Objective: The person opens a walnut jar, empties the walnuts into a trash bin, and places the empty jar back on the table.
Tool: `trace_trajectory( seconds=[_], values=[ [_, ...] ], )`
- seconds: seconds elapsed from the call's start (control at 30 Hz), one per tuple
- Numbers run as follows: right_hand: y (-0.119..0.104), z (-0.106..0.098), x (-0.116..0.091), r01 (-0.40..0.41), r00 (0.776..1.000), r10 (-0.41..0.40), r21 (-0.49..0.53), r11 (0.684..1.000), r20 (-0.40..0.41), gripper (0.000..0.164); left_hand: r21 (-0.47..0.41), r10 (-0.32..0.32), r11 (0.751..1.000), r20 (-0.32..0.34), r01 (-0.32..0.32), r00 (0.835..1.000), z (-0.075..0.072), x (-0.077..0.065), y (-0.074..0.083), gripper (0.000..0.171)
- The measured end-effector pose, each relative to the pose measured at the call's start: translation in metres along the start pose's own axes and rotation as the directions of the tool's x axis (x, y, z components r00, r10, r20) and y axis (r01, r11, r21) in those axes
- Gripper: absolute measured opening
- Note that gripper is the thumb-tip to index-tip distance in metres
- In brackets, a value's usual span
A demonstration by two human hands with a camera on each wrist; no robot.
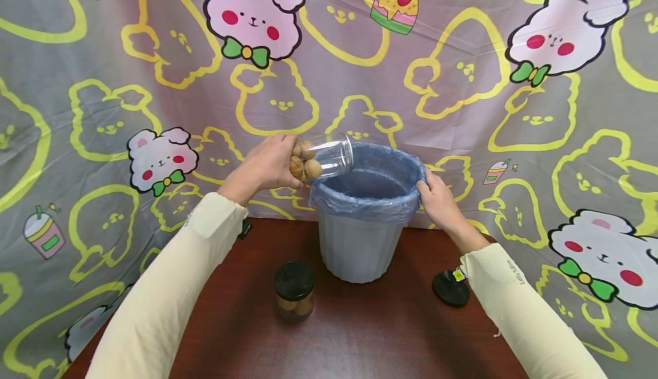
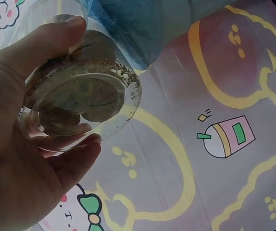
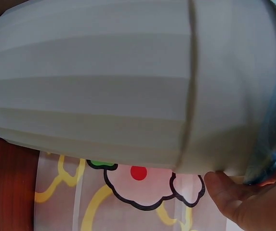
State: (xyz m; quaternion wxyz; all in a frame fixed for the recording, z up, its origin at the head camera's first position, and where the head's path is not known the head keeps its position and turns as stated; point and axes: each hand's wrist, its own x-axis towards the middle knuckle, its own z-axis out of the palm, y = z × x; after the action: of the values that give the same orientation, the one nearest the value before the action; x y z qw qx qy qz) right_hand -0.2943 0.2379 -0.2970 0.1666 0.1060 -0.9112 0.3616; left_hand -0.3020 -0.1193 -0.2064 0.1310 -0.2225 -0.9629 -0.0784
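Note:
My left hand (image 1: 275, 162) grips a clear jar (image 1: 333, 159) around its base end. The jar lies tipped on its side, its uncovered mouth over the left rim of the bin. Several walnuts (image 1: 312, 168) sit towards the jar's base; the left wrist view shows tan crumbs (image 2: 123, 74) there too. A blue bag (image 1: 370, 209) lines the pale grey bin (image 1: 360, 248) and folds over its rim. At the bin's right rim, my right hand (image 1: 439, 199) holds the edge and bag, thumb against the wall in the right wrist view. The bin's bottom is hidden.
A second jar (image 1: 295, 305) with a black lid and brown contents stands on the dark red table (image 1: 349, 333), left in front of the bin. A black disc (image 1: 450, 290) lies to the right, near my sleeve. Patterned cloth (image 1: 360, 82) hangs close behind.

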Motion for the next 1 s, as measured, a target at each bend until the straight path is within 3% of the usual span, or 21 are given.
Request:
trace_trajectory(
  seconds=[0.2, 0.57, 1.0],
  values=[
    [0.0004, -0.0003, -0.0002, 0.001, 1.0, -0.001, 0.004, 1.0, 0.007, 0.057, 0.06, 0.019, 0.998, -0.009, -0.018, 1.0, -0.0029, 0.0011, 0.0033, 0.085],
    [0.0011, 0.0001, 0.001, -0.007, 1.0, 0.007, 0.003, 1.0, 0.017, 0.057, 0.179, 0.042, 0.983, -0.001, -0.042, 0.999, -0.0067, 0.0055, 0.0056, 0.093],
    [0.0014, 0.0008, 0.0016, -0.012, 1.0, 0.012, 0.006, 1.0, 0.016, 0.058, 0.19, 0.045, 0.981, 0.023, -0.049, 0.999, -0.0088, 0.0062, 0.0091, 0.093]
  ],
)
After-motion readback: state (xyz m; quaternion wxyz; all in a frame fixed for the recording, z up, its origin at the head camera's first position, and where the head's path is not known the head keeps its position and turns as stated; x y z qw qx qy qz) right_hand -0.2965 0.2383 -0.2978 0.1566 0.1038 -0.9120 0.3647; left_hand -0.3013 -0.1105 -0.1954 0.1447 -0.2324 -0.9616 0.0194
